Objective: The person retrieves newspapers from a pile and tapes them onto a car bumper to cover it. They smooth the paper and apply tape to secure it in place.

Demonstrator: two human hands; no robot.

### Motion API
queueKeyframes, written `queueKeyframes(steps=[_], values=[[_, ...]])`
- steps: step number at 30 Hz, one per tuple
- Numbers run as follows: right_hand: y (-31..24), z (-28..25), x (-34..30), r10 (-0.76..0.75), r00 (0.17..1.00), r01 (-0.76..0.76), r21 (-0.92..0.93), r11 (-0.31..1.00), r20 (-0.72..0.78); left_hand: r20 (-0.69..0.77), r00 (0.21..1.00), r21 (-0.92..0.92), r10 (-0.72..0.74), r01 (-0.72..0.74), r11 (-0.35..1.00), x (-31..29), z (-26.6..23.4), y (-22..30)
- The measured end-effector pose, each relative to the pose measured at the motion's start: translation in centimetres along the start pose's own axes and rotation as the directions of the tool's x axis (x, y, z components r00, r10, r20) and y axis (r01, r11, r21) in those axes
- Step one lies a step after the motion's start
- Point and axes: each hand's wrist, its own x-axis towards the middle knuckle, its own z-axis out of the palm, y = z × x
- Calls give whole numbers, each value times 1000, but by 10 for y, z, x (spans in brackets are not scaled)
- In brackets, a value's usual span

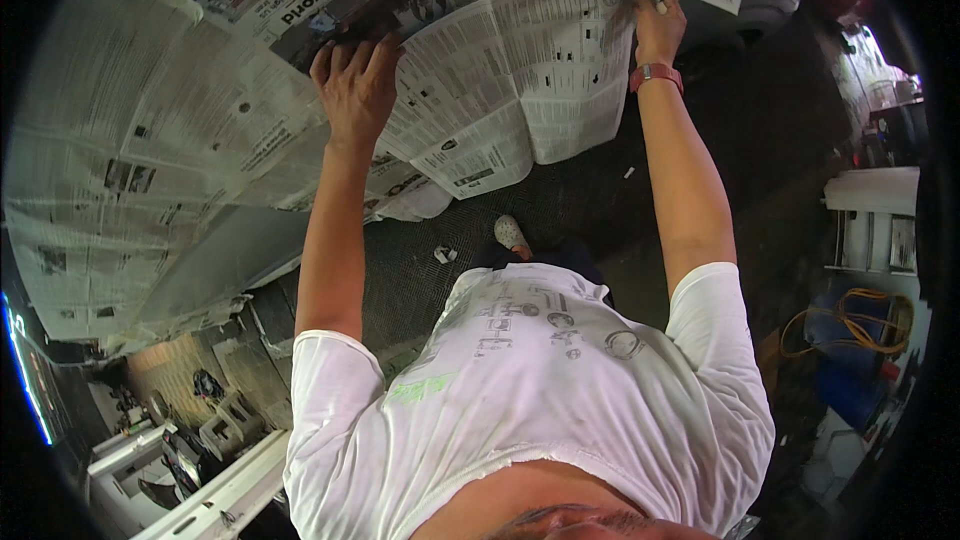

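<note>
While the left hand [356, 92] lays bent fingers on newspaper [470, 75], grip unclear | right hand [660, 32]: fingers pinching the newspaper's edge | red watch [657, 74]: worn behind those fingers

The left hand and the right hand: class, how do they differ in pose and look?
The left hand spreads its fingers over the newspaper; the right hand curls at a sheet's edge.
The left hand has a bare wrist; the right hand has a reddish wristwatch behind it.
Both are ungloved and at the newspaper.
</note>
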Motion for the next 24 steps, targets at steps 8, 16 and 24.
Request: queueKeyframes(steps=[8, 16, 24], values=[[-28, 10, -27, 59, 995, -51, 98, 994, -79, 26, 964, 180, 264, -264, 947, -4, 11, -3], [-28, 29, -32, 88, 977, -57, 160, 985, -194, 481, 872, -91, -94, 156, 983, 13, 5, 48], [-38, 31, -70, 112, 920, -152, -78, 985, -375, 413, 896, -433, -164, 351, 830, 30, -7, 55]])
